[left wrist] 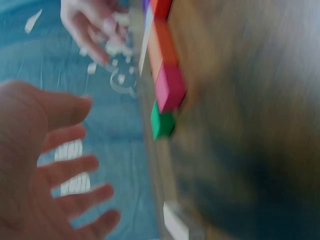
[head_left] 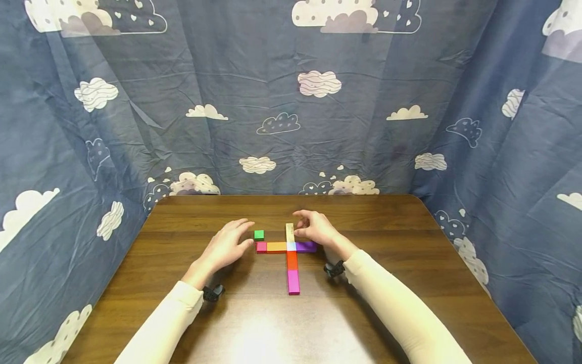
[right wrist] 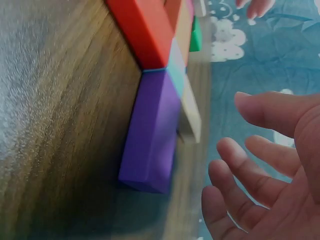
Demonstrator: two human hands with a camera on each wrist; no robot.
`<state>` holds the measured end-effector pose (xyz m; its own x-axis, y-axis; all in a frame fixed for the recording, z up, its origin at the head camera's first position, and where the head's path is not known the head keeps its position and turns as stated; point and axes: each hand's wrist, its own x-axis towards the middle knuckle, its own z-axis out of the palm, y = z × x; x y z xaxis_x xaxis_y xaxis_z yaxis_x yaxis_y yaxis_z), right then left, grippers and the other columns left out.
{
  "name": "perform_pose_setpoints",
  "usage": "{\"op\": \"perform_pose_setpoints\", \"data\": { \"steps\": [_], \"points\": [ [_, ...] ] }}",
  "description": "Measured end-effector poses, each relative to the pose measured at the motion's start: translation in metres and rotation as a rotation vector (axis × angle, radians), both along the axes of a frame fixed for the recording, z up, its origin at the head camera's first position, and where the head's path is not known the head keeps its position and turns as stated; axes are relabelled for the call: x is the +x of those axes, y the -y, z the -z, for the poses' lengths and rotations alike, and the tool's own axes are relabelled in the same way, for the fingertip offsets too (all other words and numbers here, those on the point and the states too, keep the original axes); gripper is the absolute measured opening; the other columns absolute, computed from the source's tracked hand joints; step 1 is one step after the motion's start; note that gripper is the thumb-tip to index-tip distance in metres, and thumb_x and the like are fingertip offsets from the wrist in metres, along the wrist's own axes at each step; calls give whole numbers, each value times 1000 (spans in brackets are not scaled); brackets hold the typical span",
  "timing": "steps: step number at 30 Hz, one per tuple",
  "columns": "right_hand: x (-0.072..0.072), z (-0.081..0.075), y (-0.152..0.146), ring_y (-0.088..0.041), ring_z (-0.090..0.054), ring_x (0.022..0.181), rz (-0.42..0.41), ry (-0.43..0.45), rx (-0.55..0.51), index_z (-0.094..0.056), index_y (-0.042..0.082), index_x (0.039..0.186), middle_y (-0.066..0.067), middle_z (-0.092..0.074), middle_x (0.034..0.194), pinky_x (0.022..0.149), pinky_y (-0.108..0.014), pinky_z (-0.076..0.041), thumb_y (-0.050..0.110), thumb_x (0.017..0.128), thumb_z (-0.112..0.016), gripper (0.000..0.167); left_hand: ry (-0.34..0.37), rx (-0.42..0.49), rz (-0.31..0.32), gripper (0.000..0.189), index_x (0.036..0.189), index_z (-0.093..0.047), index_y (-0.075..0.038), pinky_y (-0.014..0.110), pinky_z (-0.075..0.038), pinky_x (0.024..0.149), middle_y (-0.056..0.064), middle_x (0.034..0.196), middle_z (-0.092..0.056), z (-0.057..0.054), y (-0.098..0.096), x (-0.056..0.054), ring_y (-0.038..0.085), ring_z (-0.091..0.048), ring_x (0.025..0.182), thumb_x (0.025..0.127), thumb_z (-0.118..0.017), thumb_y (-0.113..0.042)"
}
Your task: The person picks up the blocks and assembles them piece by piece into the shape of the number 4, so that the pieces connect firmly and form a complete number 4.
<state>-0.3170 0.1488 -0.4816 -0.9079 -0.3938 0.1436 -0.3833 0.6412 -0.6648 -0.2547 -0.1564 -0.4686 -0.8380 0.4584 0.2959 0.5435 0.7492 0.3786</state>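
Coloured blocks lie on the table in a cross: an orange block (head_left: 276,247) left, a purple block (head_left: 306,246) right, a natural wood block (head_left: 290,232) at the back, red (head_left: 292,260) and magenta (head_left: 293,282) blocks in front, a light blue block (head_left: 291,246) in the centre. A pink block (head_left: 261,247) touches the orange one's left end; a green block (head_left: 259,235) sits behind it. My left hand (head_left: 227,246), fingers spread, hovers left of the green block, holding nothing. Above the right arm of the cross, my right hand (head_left: 318,229) also holds nothing, fingers loosely bent.
A whitish block (left wrist: 180,223) stands on the wooden table (head_left: 191,323) in the left wrist view; my left hand hides it in the head view. A blue curtain with cloud prints (head_left: 254,55) hangs behind the table and at its sides.
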Motion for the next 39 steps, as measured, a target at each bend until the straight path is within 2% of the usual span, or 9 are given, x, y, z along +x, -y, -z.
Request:
{"op": "perform_pose_setpoints", "data": {
  "steps": [4, 9, 12, 17, 24, 28, 32, 39],
  "points": [
    [10, -4, -2, -13, -67, 82, -8, -6, -15, -63, 8, 133, -6, -72, 94, 83, -37, -52, 12, 80, -83, 57, 80, -6, 53, 58, 141, -56, -4, 54, -34, 112, 21, 147, -50, -7, 24, -14, 39, -45, 136, 87, -75, -14],
    [22, -3, -9, -14, -67, 85, -5, -23, 3, -64, 6, 132, -9, -73, 99, 83, -37, -53, 12, 79, -84, 57, 187, -23, 67, 68, 144, -54, -8, 56, -36, 109, 21, 148, -49, -10, 49, -28, 39, -48, 133, 81, -80, -12],
    [28, -1, -13, -19, -69, 90, 3, -14, -9, -64, 6, 132, -10, -73, 102, 86, -39, -53, 12, 80, -84, 56, 279, 10, 75, 72, 145, -54, -11, 56, -38, 107, 19, 150, -48, -8, 59, -34, 38, -49, 132, 78, -81, -9],
    [36, 4, -20, -27, -69, 96, 11, 0, -55, -64, 4, 132, -13, -73, 105, 90, -45, -52, 12, 81, -82, 54, 379, 35, 104, 82, 147, -51, -12, 56, -39, 105, 18, 151, -46, 0, 70, -43, 39, -49, 131, 72, -82, -6],
    [41, 15, -27, -25, -70, 95, 45, -11, -85, -65, 5, 129, -12, -73, 105, 90, -46, -52, 15, 83, -81, 50, 510, 39, 109, 95, 153, -42, -10, 52, -40, 102, 18, 157, -37, 6, 77, -54, 37, -48, 127, 69, -85, -4],
    [41, 20, -28, -24, -70, 96, 54, -30, -76, -66, 6, 129, -10, -74, 106, 90, -44, -52, 17, 84, -80, 48, 544, 48, 86, 96, 155, -39, -9, 54, -39, 103, 21, 157, -36, 8, 84, -56, 38, -46, 128, 70, -85, -5],
    [42, 21, -28, -26, -69, 98, 56, -38, -72, -66, 5, 128, -11, -73, 107, 91, -45, -52, 17, 85, -80, 47, 523, 34, 75, 95, 154, -38, -4, 59, -32, 110, 23, 157, -35, 10, 91, -58, 42, -40, 136, 72, -85, -8],
    [45, 26, -29, -27, -69, 98, 65, -1, -92, -67, 3, 127, -12, -73, 108, 90, -46, -52, 15, 86, -79, 45, 515, -11, 45, 88, 153, -42, -8, 58, -36, 106, 28, 148, -43, 17, 94, -60, 39, -47, 126, 79, -84, -28]
  ]
}}
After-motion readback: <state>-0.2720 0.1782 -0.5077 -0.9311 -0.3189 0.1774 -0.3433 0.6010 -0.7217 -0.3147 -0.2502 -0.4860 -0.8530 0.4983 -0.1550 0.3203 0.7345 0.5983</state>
